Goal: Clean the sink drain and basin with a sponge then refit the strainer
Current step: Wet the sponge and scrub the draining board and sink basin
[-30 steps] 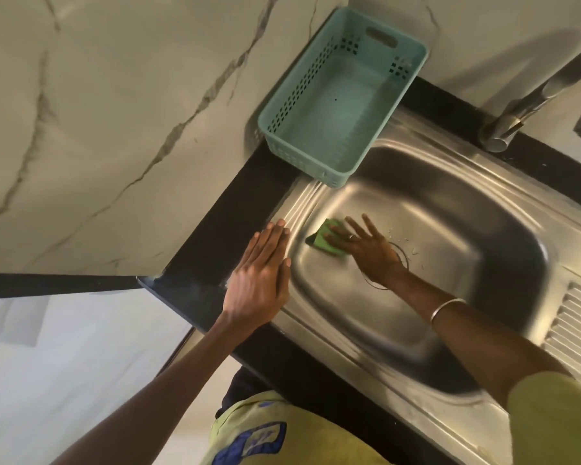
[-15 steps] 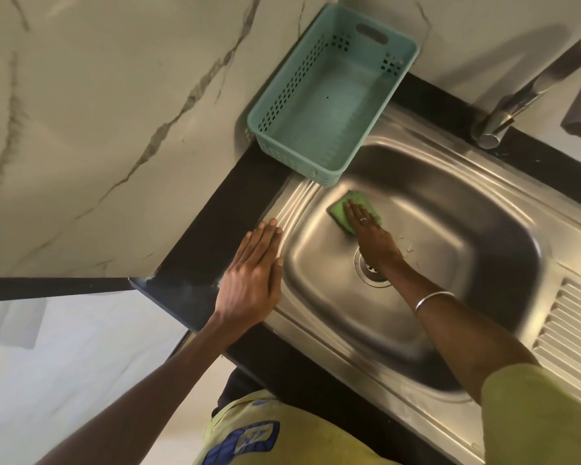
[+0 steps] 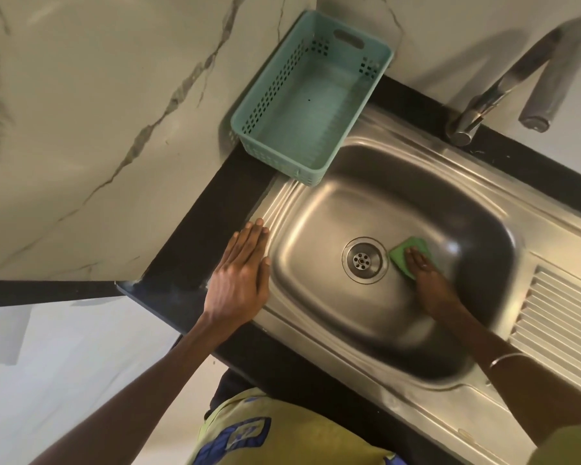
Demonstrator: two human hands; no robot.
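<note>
Since half a second ago the green rectangular sponge [image 3: 413, 255] has crossed from the basin's upper-left slope to the floor just right of the round steel drain strainer [image 3: 364, 260], which now lies fully uncovered right of the frame's centre. Its near part is hidden under the right hand [image 3: 428, 280], whose straight fingers press flat on top of it rather than curling round it; a thin metal bangle [image 3: 505, 359] circles that wrist. That drain fitting sits in its hole, ringed with small perforations. All about it the stainless steel sink basin [image 3: 319, 236] shows bare curved floor, widest toward the left and lower walls. On the basin's left rim the left hand [image 3: 240, 276] rests flat, fingers straight and together, holding nothing, partly over the black stone countertop [image 3: 188, 250]. At the upper centre a mint-green perforated plastic basket [image 3: 312, 105] stands on the counter corner, its near end overhanging the sink's rim. A ribbed steel draining board [image 3: 564, 317] runs along the right edge, and a blurred steel tap [image 3: 503, 82] rises at the upper right, clear of the hands. Veined pale marble wall [image 3: 98, 112] fills the upper left.
</note>
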